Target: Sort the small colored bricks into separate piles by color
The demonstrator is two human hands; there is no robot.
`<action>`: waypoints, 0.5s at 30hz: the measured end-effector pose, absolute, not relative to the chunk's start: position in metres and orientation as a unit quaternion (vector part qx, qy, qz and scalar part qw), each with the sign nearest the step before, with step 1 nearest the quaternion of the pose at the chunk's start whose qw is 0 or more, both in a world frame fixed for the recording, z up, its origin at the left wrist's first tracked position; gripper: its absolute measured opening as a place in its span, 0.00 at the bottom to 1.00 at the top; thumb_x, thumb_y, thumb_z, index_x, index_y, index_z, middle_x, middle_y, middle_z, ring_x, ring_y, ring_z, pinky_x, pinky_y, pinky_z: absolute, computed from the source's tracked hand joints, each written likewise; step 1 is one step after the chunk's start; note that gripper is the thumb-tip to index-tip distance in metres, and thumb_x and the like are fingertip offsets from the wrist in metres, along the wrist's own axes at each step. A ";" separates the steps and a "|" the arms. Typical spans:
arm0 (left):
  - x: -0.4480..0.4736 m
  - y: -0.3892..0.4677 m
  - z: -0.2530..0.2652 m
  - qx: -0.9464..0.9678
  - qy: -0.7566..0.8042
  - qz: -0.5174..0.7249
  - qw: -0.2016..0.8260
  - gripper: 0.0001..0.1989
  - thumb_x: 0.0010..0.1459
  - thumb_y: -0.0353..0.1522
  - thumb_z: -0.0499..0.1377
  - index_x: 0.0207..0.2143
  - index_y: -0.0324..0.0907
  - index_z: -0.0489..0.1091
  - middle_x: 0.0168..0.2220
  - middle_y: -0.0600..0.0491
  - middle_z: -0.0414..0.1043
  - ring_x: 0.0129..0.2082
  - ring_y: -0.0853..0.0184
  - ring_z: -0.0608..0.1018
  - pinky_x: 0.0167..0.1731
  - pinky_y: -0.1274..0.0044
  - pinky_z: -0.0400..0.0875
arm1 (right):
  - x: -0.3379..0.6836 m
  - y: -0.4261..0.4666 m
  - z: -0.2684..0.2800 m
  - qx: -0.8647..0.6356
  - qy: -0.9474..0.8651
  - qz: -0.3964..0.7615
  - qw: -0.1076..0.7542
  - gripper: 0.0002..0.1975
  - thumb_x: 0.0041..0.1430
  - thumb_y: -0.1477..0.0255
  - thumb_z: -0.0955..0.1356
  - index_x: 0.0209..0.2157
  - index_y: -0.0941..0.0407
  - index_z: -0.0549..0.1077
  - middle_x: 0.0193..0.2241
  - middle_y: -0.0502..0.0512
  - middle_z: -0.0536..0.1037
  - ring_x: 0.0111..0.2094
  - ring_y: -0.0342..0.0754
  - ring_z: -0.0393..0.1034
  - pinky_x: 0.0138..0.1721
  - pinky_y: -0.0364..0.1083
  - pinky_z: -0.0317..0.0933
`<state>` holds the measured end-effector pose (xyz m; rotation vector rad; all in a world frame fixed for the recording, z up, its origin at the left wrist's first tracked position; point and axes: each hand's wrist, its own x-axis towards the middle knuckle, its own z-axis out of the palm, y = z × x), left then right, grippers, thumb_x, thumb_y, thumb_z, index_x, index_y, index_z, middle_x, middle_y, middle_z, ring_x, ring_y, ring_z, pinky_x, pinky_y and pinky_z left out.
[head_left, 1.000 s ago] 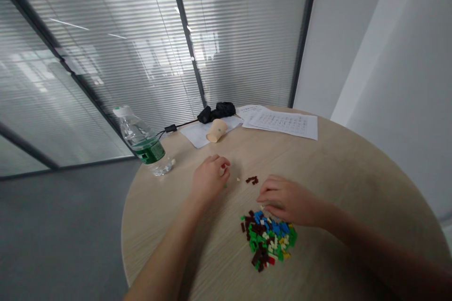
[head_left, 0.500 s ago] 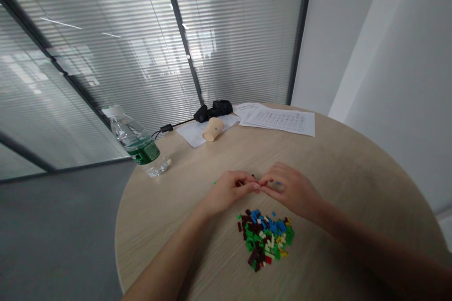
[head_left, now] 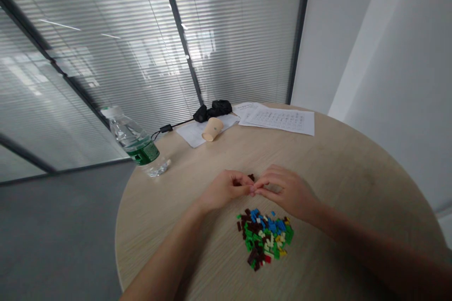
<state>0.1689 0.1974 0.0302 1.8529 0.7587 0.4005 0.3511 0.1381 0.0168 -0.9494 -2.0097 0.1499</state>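
Observation:
My left hand point(head_left: 228, 188) and my right hand point(head_left: 282, 188) meet fingertip to fingertip above the round table. Both are closed in a pinch, and whatever sits between the fingers is too small or too hidden to make out. Just behind the fingertips shows a dark brown piece point(head_left: 251, 177), partly covered by the hands. Nearer to me, below the hands, lies a loose pile of small building bricks point(head_left: 264, 237) in green, brown, blue, cream, yellow and red.
A clear water bottle point(head_left: 136, 143) with a green label stands at the table's left edge. Farther back are a beige paper cup point(head_left: 212, 129) on its side, a black folded umbrella-like bundle point(head_left: 215, 110) with a strap, and printed sheets point(head_left: 282, 120). Wooden tabletop point(head_left: 158, 244) surrounds the pile.
My right hand's fingertips have shifted slightly left, closer over the left fingertips. The blue and green bits seen by the hands before are now out of sight. The pile is unchanged.

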 end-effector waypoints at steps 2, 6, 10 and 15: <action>0.167 0.198 0.032 0.782 0.310 0.155 0.518 0.11 0.51 0.36 0.58 0.27 0.36 0.71 0.23 0.56 0.68 0.22 0.74 0.65 0.25 0.81 0.59 | 0.352 0.138 0.017 -0.380 -0.815 0.048 0.436 0.04 0.57 0.70 0.67 0.30 0.56 0.73 0.27 0.51 0.76 0.31 0.44 0.68 0.34 0.43 0.61; 0.157 0.202 0.039 0.838 0.380 0.149 0.363 0.07 0.51 0.32 0.55 0.29 0.37 0.71 0.25 0.55 0.70 0.24 0.72 0.68 0.26 0.80 0.61 | 0.357 0.140 0.015 -0.399 -0.810 0.018 0.430 0.03 0.57 0.72 0.67 0.33 0.56 0.73 0.29 0.53 0.77 0.34 0.45 0.69 0.37 0.44 0.62; 0.147 0.212 0.041 0.874 0.455 0.102 0.137 0.07 0.50 0.31 0.55 0.29 0.38 0.72 0.28 0.52 0.72 0.27 0.69 0.70 0.28 0.78 0.61 | 0.364 0.144 0.014 -0.432 -0.792 0.013 0.431 0.04 0.57 0.75 0.65 0.31 0.56 0.73 0.29 0.52 0.77 0.33 0.45 0.69 0.37 0.44 0.62; 0.147 0.219 0.031 0.893 0.436 0.067 0.093 0.08 0.53 0.34 0.55 0.31 0.42 0.72 0.29 0.53 0.71 0.28 0.68 0.70 0.28 0.78 0.60 | 0.365 0.146 0.012 -0.440 -0.786 0.015 0.433 0.04 0.57 0.75 0.65 0.31 0.56 0.72 0.28 0.53 0.76 0.32 0.45 0.69 0.36 0.44 0.62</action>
